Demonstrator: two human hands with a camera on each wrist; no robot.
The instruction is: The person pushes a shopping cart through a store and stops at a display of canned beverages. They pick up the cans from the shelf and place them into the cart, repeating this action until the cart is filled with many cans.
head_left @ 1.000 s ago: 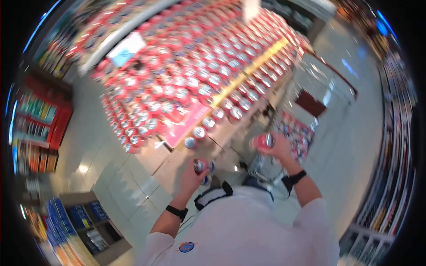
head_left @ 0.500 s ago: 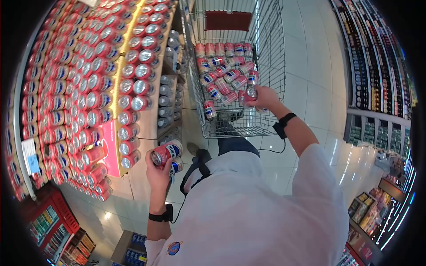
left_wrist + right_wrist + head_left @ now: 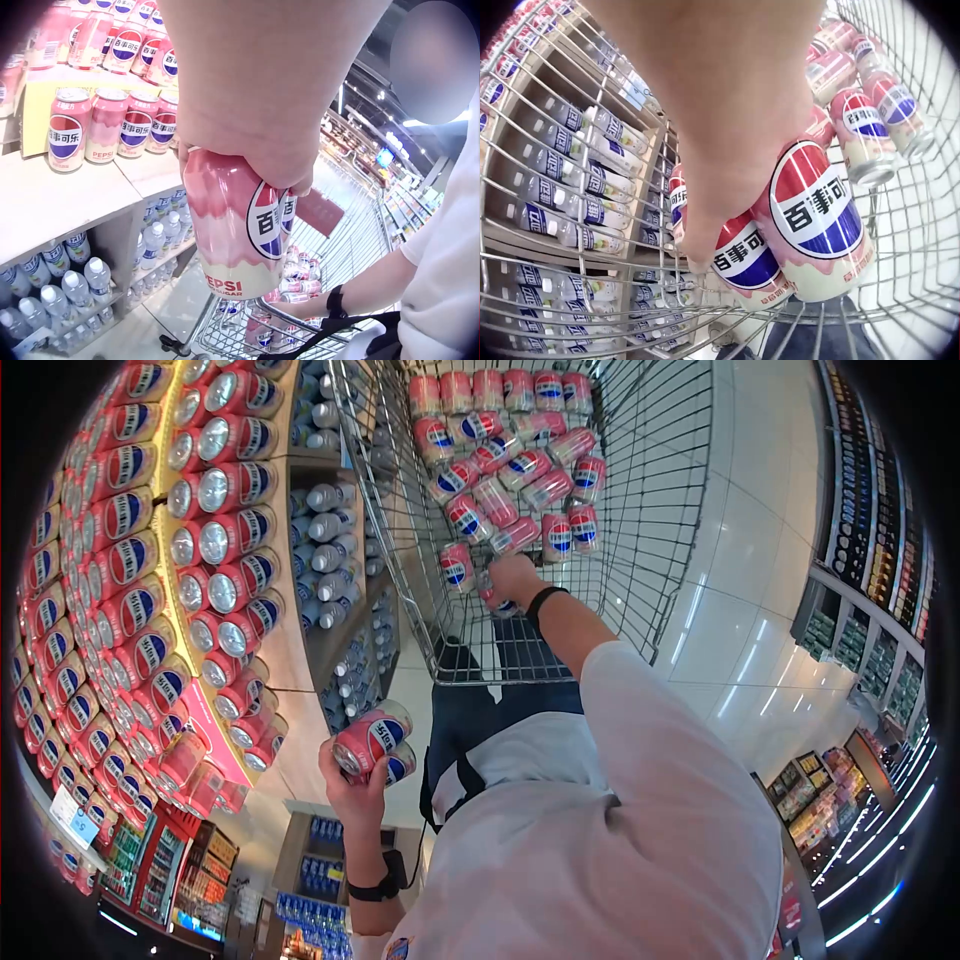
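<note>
In the head view my left hand (image 3: 355, 790) grips two pink Pepsi cans (image 3: 372, 742), held tilted outside the cart. The left wrist view shows one of these cans (image 3: 229, 225) upright beneath the hand (image 3: 255, 142), overlapping the other. My right hand (image 3: 513, 575) is low inside the near end of the cart, over a can (image 3: 498, 602) it partly hides. From the right wrist, that hand (image 3: 731, 180) has its fingers around two side-by-side cans (image 3: 817, 217), the fingertips mostly hidden. Another can (image 3: 457, 567) stands just left of it.
The wire cart (image 3: 545, 676) holds several more pink cans (image 3: 525, 467), some lying, some upright. Stacked cans (image 3: 130, 560) fill the display at left, above shelves of bottles (image 3: 335, 555). Drink shelves (image 3: 870, 510) line the far right.
The cart appears nearer in view. My right hand has moved left and toward the body inside it; two cans now stand apart to its right. My left hand still grips its two cans.
</note>
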